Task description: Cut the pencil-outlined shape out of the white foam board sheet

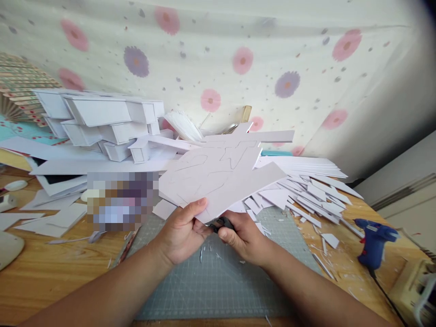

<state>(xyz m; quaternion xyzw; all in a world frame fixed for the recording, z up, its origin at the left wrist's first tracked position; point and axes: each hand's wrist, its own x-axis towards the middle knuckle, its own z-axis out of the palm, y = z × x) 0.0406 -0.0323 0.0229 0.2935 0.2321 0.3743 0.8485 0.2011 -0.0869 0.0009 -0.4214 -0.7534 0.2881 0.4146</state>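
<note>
A white foam board sheet with pencil lines and an irregular outline is held up, tilted, above the grey cutting mat. My left hand grips its near edge, thumb on top and fingers underneath. Close beside it, my right hand is closed around a black-handled tool at the board's near corner. The tool's working end is mostly hidden by the board and fingers, so its exact kind is unclear. Small white scraps lie on the mat below my hands.
A white layered building model stands at the back left on white sheets. White offcuts spread over the right side of the wooden table. A blue glue gun with a cable stands at the right. A blurred patch hides something on the left.
</note>
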